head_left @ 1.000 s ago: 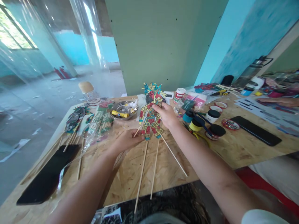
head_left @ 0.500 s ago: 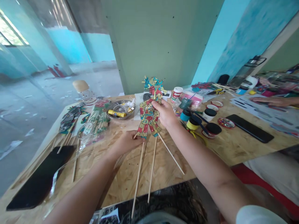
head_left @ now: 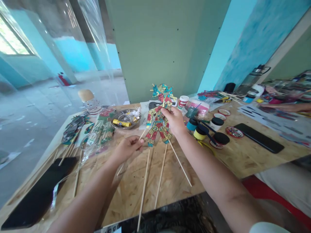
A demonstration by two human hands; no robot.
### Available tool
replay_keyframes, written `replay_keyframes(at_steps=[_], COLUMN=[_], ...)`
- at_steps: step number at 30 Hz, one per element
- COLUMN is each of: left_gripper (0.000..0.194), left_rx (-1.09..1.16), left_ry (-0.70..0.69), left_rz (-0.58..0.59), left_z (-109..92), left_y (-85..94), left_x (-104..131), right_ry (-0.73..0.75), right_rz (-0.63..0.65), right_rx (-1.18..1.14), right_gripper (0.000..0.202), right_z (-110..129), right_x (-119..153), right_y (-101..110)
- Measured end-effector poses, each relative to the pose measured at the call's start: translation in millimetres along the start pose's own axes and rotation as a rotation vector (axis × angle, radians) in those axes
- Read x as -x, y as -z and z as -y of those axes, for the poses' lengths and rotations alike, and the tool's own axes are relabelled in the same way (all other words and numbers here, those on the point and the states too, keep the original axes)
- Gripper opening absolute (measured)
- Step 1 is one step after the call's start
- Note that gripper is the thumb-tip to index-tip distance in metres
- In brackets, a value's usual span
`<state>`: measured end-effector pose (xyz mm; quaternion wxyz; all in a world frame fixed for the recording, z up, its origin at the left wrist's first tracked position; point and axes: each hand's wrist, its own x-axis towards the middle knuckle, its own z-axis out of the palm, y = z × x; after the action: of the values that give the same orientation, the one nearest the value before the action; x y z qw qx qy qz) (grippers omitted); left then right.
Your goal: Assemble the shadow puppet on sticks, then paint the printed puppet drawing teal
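Observation:
A flat jointed figure [head_left: 155,133] in red, gold and teal stands upright above the wooden table, with several thin sticks hanging from it. My right hand [head_left: 175,120] pinches its upper body, thumb in front. Down at the figure's left side, my left hand [head_left: 130,147] has its fingers closed round a thin stick [head_left: 143,134] that runs up to the figure's arm. Two longer sticks, one of them a wooden stick [head_left: 144,191], slant down past the table's front edge. Another stick [head_left: 180,163] points down to the right, under my right forearm.
Behind the figure is a metal bowl [head_left: 116,113] with a yellow tube. Paint jars [head_left: 201,132], a dish of beads [head_left: 234,132] and a black phone [head_left: 259,137] lie right. On the left are bagged sticks [head_left: 103,129] and a black slab [head_left: 41,194]. Another person's hand [head_left: 279,107] rests far right.
My left hand has moved slightly left and away from the figure's legs, swinging the thin stick and the figure's arm outward. The legs have spread a little. My right hand keeps its hold.

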<state>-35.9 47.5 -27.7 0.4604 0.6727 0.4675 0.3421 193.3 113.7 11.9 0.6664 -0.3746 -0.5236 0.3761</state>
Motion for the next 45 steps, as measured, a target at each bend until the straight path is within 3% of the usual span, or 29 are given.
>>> replay_keyframes(at_steps=[4,7,14,21,32,37,41,45], left_gripper=[0.053,0.061,0.079,0.037,0.046,0.034,0.029,0.025], left_rx=[0.054,0.107,0.238,0.207,0.214,0.14,0.061,0.01], left_ry=[-0.005,-0.023,-0.151,-0.141,-0.113,-0.066,-0.052,-0.057], left_rz=[-0.105,-0.162,-0.129,-0.131,-0.145,-0.142,-0.169,-0.161], left_z=[-2.0,-5.3,-8.0,-2.4,-0.1,-3.4,-6.1,-8.3], left_y=[11.6,15.5,1.8,-1.5,-6.2,-6.6,-2.0,0.9], left_x=[0.0,1.5,-0.1,-2.3,-5.7,-3.6,-1.2,0.8], right_ry=[-0.005,-0.046,-0.129,-0.169,-0.163,-0.179,-0.191,-0.176], right_rz=[-0.027,0.038,0.207,0.272,0.278,0.348,0.306,0.211], right_rx=[-0.02,-0.039,-0.058,-0.067,0.045,-0.02,-0.083,-0.119], right_gripper=[0.029,0.029,0.031,0.031,0.032,0.039,0.051,0.048], right_z=[-2.5,-3.5,-1.7,-11.5,-13.7,-7.4,1.7,5.9], right_x=[-2.1,6.4,38.7,43.1,41.7,37.5,25.7,17.5], right_y=[0.4,-9.7,-36.6,-41.0,-37.4,-35.3,-26.9,-20.1])
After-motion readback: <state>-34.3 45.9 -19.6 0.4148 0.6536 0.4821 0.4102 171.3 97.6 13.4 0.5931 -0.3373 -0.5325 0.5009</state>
